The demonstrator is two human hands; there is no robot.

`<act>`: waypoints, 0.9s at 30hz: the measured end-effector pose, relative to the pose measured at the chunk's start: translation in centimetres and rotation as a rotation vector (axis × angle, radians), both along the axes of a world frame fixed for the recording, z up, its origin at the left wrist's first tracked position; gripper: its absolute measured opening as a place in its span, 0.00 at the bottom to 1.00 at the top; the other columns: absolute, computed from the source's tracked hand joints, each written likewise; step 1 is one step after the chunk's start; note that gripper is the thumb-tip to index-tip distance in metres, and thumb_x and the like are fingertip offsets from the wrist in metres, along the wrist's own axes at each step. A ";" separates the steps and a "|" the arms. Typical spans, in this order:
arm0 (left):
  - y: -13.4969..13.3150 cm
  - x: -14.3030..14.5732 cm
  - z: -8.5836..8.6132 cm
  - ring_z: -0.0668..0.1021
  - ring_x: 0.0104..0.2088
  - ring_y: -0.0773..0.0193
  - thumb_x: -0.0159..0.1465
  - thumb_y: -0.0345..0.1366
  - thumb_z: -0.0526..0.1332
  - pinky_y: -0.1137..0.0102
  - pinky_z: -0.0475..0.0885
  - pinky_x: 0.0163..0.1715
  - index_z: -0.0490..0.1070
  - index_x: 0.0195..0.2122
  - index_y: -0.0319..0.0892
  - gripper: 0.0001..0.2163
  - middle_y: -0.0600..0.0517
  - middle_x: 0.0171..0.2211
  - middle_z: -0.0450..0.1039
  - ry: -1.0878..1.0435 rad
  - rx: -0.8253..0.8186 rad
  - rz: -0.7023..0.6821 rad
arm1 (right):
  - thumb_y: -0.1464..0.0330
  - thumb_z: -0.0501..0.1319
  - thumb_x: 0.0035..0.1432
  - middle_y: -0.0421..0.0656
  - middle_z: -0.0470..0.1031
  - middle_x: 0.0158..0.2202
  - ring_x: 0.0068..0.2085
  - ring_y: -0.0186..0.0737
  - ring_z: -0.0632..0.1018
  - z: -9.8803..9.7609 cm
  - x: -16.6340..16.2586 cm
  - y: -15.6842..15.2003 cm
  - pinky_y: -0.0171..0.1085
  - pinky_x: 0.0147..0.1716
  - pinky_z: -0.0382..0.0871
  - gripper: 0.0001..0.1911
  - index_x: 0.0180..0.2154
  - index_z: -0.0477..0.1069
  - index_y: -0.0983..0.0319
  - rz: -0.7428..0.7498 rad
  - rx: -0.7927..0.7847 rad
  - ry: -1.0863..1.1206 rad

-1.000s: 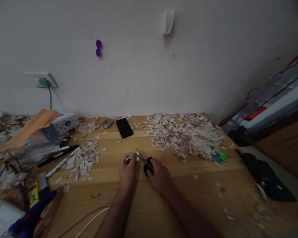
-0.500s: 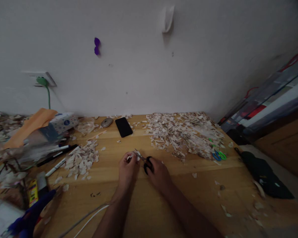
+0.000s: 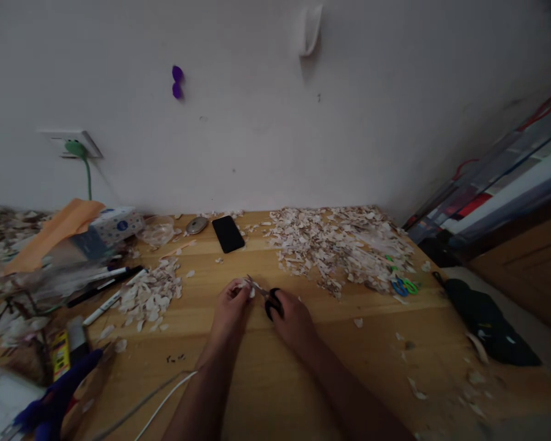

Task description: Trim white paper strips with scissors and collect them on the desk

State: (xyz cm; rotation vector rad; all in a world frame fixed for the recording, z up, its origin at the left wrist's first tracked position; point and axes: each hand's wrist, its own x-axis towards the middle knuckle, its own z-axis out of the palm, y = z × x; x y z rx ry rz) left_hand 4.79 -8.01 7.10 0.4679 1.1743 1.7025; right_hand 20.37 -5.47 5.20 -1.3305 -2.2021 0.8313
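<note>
My left hand (image 3: 232,304) is closed, its thumb and fingers pinching a small pale flake (image 3: 251,292) like the ones lying around. In my right hand (image 3: 294,318) are black-handled scissors (image 3: 272,300), fingers wrapped round the loops. Their blades point up and left and meet the flake at my left fingertips. Whether the blades are apart is too small to tell. Left of my hands lies a small heap of pale flakes (image 3: 152,293). A larger heap of brownish-white pieces (image 3: 321,245) spreads over the back right of the wooden table (image 3: 266,380).
A black phone (image 3: 228,234) and a round silver object (image 3: 196,225) lie near the wall. Blue-and-green scissors (image 3: 404,286) sit at the right heap's edge. At left are markers (image 3: 103,307), a tissue box (image 3: 117,223) and a blue glue gun (image 3: 59,392). Cables (image 3: 165,401) run beside my left forearm.
Both hands keep their grips. My left hand has shifted slightly left, and the scissor blades now lie closer to its fingertips, over the flake. The view has moved a little.
</note>
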 end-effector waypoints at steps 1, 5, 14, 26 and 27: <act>0.0 0.3 0.0 0.69 0.22 0.73 0.45 0.39 0.77 0.78 0.65 0.24 0.75 0.25 0.39 0.14 0.56 0.21 0.71 -0.104 0.021 0.000 | 0.73 0.61 0.60 0.48 0.78 0.46 0.47 0.47 0.78 0.0 0.0 0.0 0.39 0.46 0.68 0.12 0.47 0.73 0.60 -0.004 0.001 -0.002; -0.2 1.1 0.0 0.73 0.26 0.71 0.46 0.37 0.78 0.76 0.70 0.29 0.75 0.26 0.38 0.15 0.54 0.25 0.73 -0.337 0.009 -0.047 | 0.73 0.60 0.61 0.48 0.78 0.45 0.47 0.47 0.78 0.0 -0.1 -0.1 0.39 0.46 0.68 0.12 0.47 0.72 0.61 -0.008 0.012 -0.015; -0.1 0.5 -0.2 0.73 0.25 0.68 0.46 0.44 0.76 0.73 0.67 0.27 0.77 0.26 0.40 0.15 0.53 0.24 0.75 0.122 -0.088 0.072 | 0.71 0.61 0.61 0.47 0.78 0.46 0.47 0.46 0.78 -0.2 -0.2 -0.1 0.38 0.46 0.68 0.10 0.46 0.72 0.59 -0.032 0.021 -0.034; 0.0 0.0 -0.5 0.72 0.26 0.69 0.46 0.45 0.76 0.74 0.67 0.29 0.78 0.32 0.41 0.17 0.54 0.26 0.74 -0.011 -0.056 0.042 | 0.73 0.60 0.61 0.47 0.78 0.47 0.48 0.46 0.78 -0.2 -0.2 -0.2 0.39 0.48 0.68 0.13 0.48 0.72 0.60 -0.032 0.021 -0.061; 0.0 0.0 -0.5 0.73 0.26 0.69 0.45 0.44 0.76 0.74 0.68 0.29 0.78 0.32 0.41 0.17 0.54 0.26 0.74 -0.053 -0.046 0.048 | 0.73 0.60 0.61 0.47 0.78 0.47 0.48 0.46 0.78 -0.2 -0.2 -0.2 0.38 0.47 0.68 0.13 0.48 0.72 0.60 -0.028 0.024 -0.061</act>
